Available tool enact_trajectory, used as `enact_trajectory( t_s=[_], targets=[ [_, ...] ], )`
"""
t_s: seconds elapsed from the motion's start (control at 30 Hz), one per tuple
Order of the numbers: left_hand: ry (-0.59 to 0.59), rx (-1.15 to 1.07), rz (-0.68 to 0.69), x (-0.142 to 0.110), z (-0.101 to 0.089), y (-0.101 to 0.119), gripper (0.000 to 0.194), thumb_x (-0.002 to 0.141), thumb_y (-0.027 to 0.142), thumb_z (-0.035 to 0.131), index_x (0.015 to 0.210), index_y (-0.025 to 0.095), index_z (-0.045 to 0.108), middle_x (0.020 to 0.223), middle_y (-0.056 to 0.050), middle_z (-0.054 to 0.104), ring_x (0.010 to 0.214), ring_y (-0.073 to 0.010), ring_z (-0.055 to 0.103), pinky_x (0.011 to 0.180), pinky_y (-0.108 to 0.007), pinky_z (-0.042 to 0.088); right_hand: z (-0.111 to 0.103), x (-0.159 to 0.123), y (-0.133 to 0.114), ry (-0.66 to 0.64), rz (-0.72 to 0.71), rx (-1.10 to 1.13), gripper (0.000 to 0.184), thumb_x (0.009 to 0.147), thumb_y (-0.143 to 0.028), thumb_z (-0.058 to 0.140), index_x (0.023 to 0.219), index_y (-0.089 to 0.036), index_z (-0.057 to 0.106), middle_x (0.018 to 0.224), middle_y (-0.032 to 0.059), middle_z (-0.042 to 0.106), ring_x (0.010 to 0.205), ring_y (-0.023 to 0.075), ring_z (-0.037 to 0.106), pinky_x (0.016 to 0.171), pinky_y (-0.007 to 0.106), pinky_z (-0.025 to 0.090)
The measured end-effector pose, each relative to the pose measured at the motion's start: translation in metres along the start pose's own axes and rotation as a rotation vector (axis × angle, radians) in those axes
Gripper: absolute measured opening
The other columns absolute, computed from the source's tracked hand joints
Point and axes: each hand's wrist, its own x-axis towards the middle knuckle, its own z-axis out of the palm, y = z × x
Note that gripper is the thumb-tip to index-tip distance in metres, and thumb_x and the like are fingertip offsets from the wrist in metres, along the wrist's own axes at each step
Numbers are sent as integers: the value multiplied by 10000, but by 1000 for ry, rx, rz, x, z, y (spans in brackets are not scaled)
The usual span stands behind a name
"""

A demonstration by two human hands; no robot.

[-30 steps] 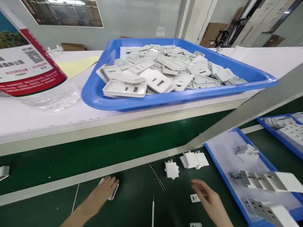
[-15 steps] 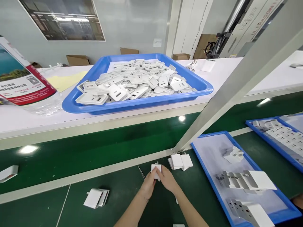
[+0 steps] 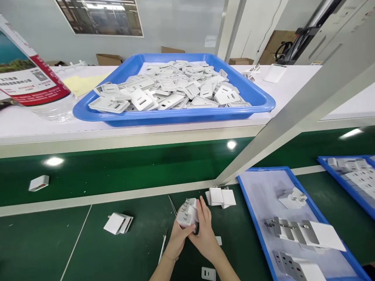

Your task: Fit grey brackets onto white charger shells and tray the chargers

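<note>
since half a second ago the white plug blocks [image 3: 186, 212] have been tipped in the hands: a flat white face was up then, metal prongs show now. closest in, both forearms come up from the bottom edge and angle toward each other, a slotted white plate [image 3: 208, 273] on the bench between them, a bracelet [image 3: 175, 259] on the left wrist. slim metal tool [image 3: 163, 248] lies just beside the left forearm. left hand [image 3: 177, 238] is wrapped round the lower left of the blocks, thumb across the near side. right hand [image 3: 204, 236] grips from the other side, fingers pretty straight and pointing away, thumb tucked in low. can't tell about the fingers hidden underneath. a white stack [image 3: 118, 223] sits well off to the left, another pile [image 3: 222, 196] just beside the right fingertips. farther back, a blue tray [image 3: 175, 114] full of slotted plates is up on the shelf, bottle [image 3: 32, 80] left of it.
</note>
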Motion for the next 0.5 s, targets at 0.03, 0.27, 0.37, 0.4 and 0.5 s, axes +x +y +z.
enact_trajectory(
  t_s=[0.03, 0.27, 0.37, 0.4, 0.5],
  targets=[
    [-32, 4, 30, -1, 4, 6, 847, 600, 360, 867, 1339, 241, 470, 1337, -120, 545, 1244, -300, 514, 1032, -367, 431, -3, 0, -5, 38, 1, 6, 868, 874, -324, 556, 1501, -353, -43, 1566, 73, 45, 1452, 303, 83, 1095, 514, 347],
    [-286, 79, 128, -11, 18, 35, 918, 613, 297, 861, 1402, 295, 390, 1418, -119, 458, 1289, -305, 466, 1043, -395, 417, -8, -3, -24, 146, 7, 402, 935, 722, -369, 752, 1419, -304, 132, 1435, 151, 204, 1290, 306, 409, 942, 410, 511],
    [-354, 248, 103, -8, 7, 33, 1073, 610, 245, 851, 1485, 313, 234, 1494, -116, 361, 1347, -305, 396, 1076, -397, 383, 3, -7, -8, 85, 20, 501, 945, 744, -377, 728, 1429, -295, 83, 1478, 171, 169, 1290, 296, 428, 954, 405, 501],
    [-345, 299, 79, -7, 2, 30, 1106, 597, 227, 853, 1496, 299, 213, 1492, -120, 365, 1347, -307, 395, 1081, -395, 377, 8, -7, 1, 67, 35, 473, 963, 737, -373, 730, 1431, -288, 69, 1500, 175, 137, 1303, 297, 418, 980, 411, 481],
    [-280, 370, 7, -3, -16, 16, 1063, 616, 222, 829, 1498, 241, 236, 1440, -145, 438, 1331, -307, 419, 1091, -406, 363, 25, -8, 33, 5, 103, 277, 1004, 713, -343, 730, 1444, -257, 47, 1545, 190, 36, 1376, 322, 325, 1066, 450, 390]
  ],
)
